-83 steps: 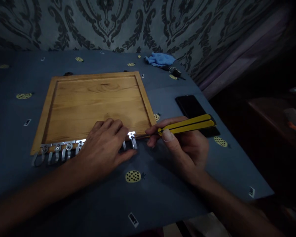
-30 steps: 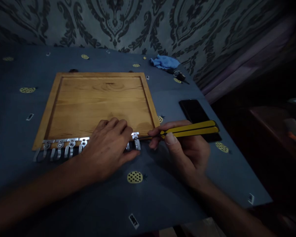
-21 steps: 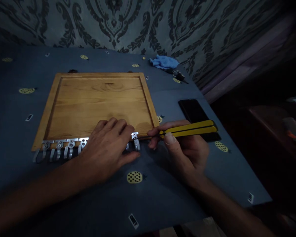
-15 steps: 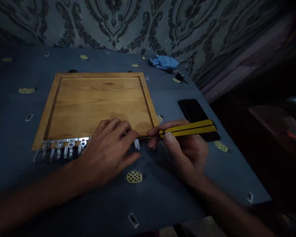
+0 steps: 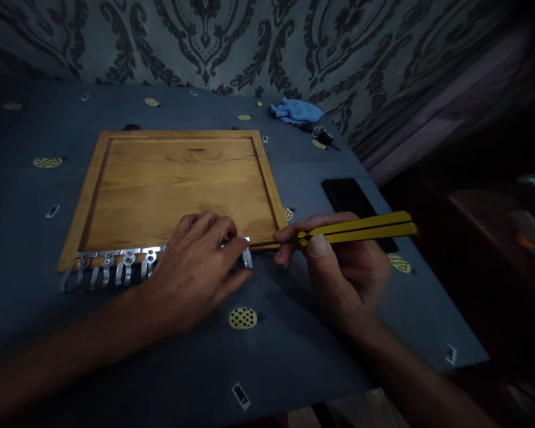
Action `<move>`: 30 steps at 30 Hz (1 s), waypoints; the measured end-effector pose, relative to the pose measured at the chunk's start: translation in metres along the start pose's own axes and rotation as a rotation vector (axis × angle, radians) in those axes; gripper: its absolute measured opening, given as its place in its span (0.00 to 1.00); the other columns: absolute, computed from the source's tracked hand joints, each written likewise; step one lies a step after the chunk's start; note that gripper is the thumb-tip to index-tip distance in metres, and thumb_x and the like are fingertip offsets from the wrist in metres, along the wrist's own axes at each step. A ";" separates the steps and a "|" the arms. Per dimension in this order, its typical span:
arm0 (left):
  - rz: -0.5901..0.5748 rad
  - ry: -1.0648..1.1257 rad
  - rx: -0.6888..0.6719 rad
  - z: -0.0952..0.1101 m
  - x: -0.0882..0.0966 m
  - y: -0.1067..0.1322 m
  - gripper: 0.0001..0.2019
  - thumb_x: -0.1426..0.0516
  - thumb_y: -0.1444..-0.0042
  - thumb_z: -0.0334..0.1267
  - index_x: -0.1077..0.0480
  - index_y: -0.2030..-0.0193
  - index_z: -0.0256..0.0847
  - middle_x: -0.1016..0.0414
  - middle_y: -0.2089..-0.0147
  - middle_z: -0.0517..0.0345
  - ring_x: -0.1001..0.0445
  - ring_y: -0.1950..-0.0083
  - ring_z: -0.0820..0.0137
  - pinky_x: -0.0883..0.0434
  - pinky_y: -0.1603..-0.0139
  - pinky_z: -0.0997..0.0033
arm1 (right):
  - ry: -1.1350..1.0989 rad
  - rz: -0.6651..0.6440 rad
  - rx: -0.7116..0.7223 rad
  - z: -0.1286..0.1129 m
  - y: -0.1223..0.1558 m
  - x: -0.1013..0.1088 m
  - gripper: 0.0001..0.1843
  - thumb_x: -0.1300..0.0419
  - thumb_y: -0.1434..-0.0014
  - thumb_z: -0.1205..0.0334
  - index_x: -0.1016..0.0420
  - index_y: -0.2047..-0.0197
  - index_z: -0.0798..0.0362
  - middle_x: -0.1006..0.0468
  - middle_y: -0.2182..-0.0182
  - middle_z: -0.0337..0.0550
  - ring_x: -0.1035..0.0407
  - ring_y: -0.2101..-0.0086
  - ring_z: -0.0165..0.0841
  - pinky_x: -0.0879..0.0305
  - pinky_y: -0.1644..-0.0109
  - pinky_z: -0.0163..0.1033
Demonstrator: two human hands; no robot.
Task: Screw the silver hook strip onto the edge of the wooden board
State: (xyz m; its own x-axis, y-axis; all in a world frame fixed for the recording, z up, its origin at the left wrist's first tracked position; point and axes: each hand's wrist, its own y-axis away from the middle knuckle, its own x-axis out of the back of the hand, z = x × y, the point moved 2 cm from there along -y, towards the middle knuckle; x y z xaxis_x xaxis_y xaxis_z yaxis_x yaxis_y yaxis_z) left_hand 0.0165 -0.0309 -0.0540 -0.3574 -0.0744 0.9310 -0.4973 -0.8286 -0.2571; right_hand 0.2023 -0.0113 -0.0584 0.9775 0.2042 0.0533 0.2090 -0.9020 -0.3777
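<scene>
A wooden board [image 5: 178, 178] with a raised rim lies flat on the blue tablecloth. Along its near edge runs a metal hook rail [image 5: 116, 264] with several silver hooks. My left hand [image 5: 196, 267] lies over the rail's right part, its curled fingers pressing down on it and covering the end hook's plate. My right hand [image 5: 339, 267] is closed round a yellow-and-black screwdriver [image 5: 361, 227]. The screwdriver lies nearly level, with its thin shaft reaching left to the rail's right end by my left fingertips.
A black phone [image 5: 345, 193] lies right of the board, behind the screwdriver. A blue cloth [image 5: 296, 111] and a small dark object [image 5: 323, 137] sit at the far right corner. The table edge [image 5: 428, 279] drops off to the right. Patterned wallpaper stands behind.
My right hand and the screwdriver have drawn slightly to the right. My left fingers have slid over the end hook's plate, which showed before.
</scene>
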 end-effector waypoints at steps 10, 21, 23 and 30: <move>-0.009 -0.002 0.005 0.000 -0.001 0.000 0.12 0.43 0.37 0.43 0.26 0.52 0.39 0.27 0.55 0.53 0.30 0.51 0.58 0.33 0.54 0.54 | 0.002 -0.022 0.002 0.001 0.001 -0.002 0.05 0.42 0.32 0.61 0.25 0.55 0.48 0.21 0.63 0.40 0.24 0.71 0.30 0.24 0.64 0.41; -0.069 -0.028 0.074 -0.001 0.003 -0.002 0.16 0.39 0.41 0.45 0.29 0.50 0.39 0.27 0.54 0.53 0.30 0.50 0.55 0.31 0.53 0.53 | 0.008 -0.014 0.016 0.002 0.001 -0.003 0.05 0.42 0.32 0.61 0.25 0.55 0.48 0.20 0.63 0.39 0.25 0.71 0.29 0.24 0.63 0.41; -0.131 -0.051 0.132 -0.002 0.004 -0.002 0.19 0.38 0.42 0.49 0.29 0.50 0.39 0.27 0.54 0.52 0.30 0.50 0.54 0.31 0.53 0.51 | -0.001 -0.015 0.024 0.002 0.001 -0.003 0.05 0.42 0.32 0.62 0.25 0.55 0.48 0.21 0.63 0.40 0.25 0.71 0.29 0.24 0.62 0.41; -0.230 -0.088 0.178 -0.003 0.000 -0.003 0.21 0.39 0.42 0.54 0.27 0.53 0.38 0.27 0.54 0.51 0.30 0.48 0.53 0.31 0.49 0.50 | 0.024 -0.021 0.014 0.002 0.000 -0.004 0.05 0.42 0.32 0.61 0.26 0.55 0.48 0.20 0.63 0.40 0.25 0.71 0.30 0.24 0.62 0.42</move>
State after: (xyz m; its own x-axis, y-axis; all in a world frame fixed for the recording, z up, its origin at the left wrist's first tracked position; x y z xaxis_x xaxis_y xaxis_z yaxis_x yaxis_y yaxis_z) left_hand 0.0156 -0.0264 -0.0539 -0.1775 0.0846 0.9805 -0.4078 -0.9130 0.0049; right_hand 0.1983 -0.0109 -0.0604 0.9733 0.2137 0.0838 0.2294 -0.8920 -0.3895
